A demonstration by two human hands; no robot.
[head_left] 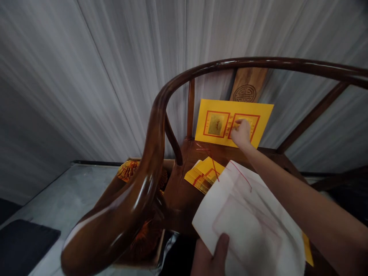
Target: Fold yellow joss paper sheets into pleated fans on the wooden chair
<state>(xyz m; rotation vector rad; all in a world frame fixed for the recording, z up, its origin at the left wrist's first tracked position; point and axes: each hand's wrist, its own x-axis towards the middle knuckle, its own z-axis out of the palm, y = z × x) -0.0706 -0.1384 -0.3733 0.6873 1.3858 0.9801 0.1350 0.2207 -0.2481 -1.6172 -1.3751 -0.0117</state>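
Note:
My left hand (211,257) grips sheets of joss paper (244,214), thumb on top. Their white backs face up with faint red print showing through, and a yellow edge peeks out at the lower right. A large yellow joss paper sheet (217,124) with red frames and gold squares leans against the chair back. In front of its right-hand square is my right hand (241,132), fingers curled into a pinch; whatever they hold is too small to make out. On the seat, a fanned stack of yellow joss paper (202,176) lies partly under the white sheets.
The wooden armchair (149,153) has a curved rail sweeping around the seat at left and back. Red string (212,163) lies over the paper stack. Beside the seat, a cardboard box holds orange-gold fringed bundles (128,170). Grey curtains (115,69) hang behind.

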